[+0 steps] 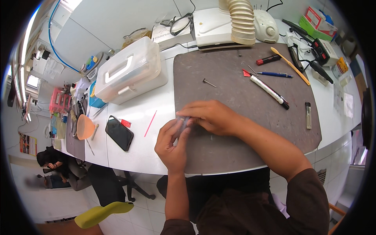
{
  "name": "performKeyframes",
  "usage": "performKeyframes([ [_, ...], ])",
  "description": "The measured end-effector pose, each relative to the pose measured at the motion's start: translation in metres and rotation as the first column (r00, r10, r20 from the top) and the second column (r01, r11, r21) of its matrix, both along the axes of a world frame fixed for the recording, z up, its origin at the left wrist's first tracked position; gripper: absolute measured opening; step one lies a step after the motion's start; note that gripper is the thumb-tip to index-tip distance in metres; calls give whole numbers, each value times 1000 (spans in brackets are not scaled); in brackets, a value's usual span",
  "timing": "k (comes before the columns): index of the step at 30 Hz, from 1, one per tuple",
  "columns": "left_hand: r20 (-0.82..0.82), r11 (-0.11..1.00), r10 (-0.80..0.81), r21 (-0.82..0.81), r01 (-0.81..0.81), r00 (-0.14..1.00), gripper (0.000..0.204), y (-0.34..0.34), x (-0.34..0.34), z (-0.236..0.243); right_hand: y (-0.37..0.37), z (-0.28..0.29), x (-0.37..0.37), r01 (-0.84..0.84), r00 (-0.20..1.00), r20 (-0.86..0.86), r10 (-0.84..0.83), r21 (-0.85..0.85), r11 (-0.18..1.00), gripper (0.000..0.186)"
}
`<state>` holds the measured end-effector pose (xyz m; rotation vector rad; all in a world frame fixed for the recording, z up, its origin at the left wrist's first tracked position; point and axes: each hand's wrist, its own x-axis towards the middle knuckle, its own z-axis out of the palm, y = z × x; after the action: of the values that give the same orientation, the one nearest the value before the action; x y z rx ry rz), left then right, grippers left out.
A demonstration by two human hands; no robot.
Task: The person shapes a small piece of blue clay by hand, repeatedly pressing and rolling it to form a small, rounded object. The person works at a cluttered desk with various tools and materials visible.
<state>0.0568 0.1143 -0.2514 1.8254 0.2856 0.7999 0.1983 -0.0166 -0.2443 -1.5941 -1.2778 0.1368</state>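
Both hands meet over the left part of a dark grey work mat (250, 105) on a white bench. My left hand (171, 143) and my right hand (209, 116) pinch a small greyish translucent piece (183, 121) between their fingertips; most of it is hidden by the fingers. A thin pink stick (150, 123) lies on the white bench just left of the hands. A small metal pin (209, 82) lies on the mat above them.
A black phone (119, 132) and an orange bowl (85, 127) lie to the left. A clear plastic case (131, 70) stands behind them. Pens, a white marker (268, 91), a yellow spatula (290, 65) and a small knife (308, 115) lie on the mat's right side. A ribbed suction hose (241, 21) stands at the back. Another person sits at far left.
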Motion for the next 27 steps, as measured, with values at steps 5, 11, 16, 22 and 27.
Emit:
performKeyframes([
  [5, 6, 996, 23, 90, -23, 1000, 27, 0, 1, 0, -3, 6, -1, -38, 990, -135, 33, -37, 999, 45],
  [11, -27, 955, 32, 294, -22, 999, 26, 5, -1, -3, -7, 12, 4, 37, 992, 124, -25, -95, 995, 30],
  [16, -32, 931, 58, 362, -42, 998, 25, 1, 0, 2, -7, 10, 4, 61, 975, 218, -41, -86, 994, 36],
  [22, -18, 944, 55, 328, -46, 998, 26, 0, 1, 1, -8, 14, 3, 59, 974, 225, -33, -114, 992, 31],
  [27, -25, 926, 62, 374, -48, 998, 25, -1, 1, 5, -8, 13, 3, 61, 975, 219, -33, -124, 990, 31],
])
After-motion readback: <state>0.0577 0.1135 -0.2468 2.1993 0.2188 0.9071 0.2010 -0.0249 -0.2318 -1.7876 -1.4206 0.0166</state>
